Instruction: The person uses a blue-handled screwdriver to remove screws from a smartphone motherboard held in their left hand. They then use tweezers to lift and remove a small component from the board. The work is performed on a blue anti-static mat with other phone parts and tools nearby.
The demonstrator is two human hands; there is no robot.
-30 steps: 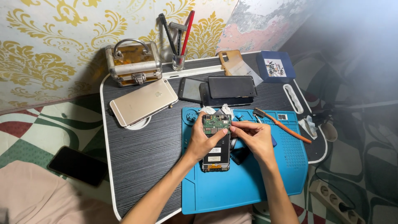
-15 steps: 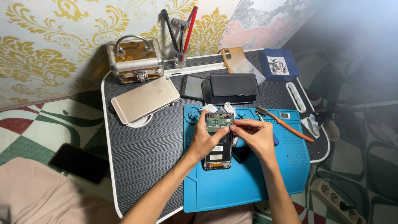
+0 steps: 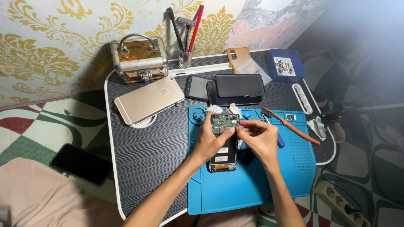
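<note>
Hardly anything is shifting since the earlier frames: both hands are staying on the opened phone [image 3: 223, 143], with only the view drifting a little. That phone is lying with its back off on the blue silicone mat [image 3: 252, 185], near the mat's upper left corner, its green circuit board showing at the top and a dark panel below. The left hand [image 3: 209, 141] is curling around the phone's left edge, thumb pressing on the board and fingers gripping the side. The right hand [image 3: 260, 138] is pinching thumb and forefinger together just beside the board's right edge; whether something tiny is sitting between them cannot be told. An orange-handled brush [image 3: 292, 126] is lying on the mat to the right. On the black wood-grain lap table [image 3: 147, 155], one gold phone [image 3: 148, 100] is lying face down, two dark phones [image 3: 229, 88] are lying stacked, and one metal case [image 3: 139, 59] with a handle is standing at the back. One glass cup [image 3: 185, 59] is holding three tools. One more dark phone [image 3: 82, 163] is lying on the patterned floor
</note>
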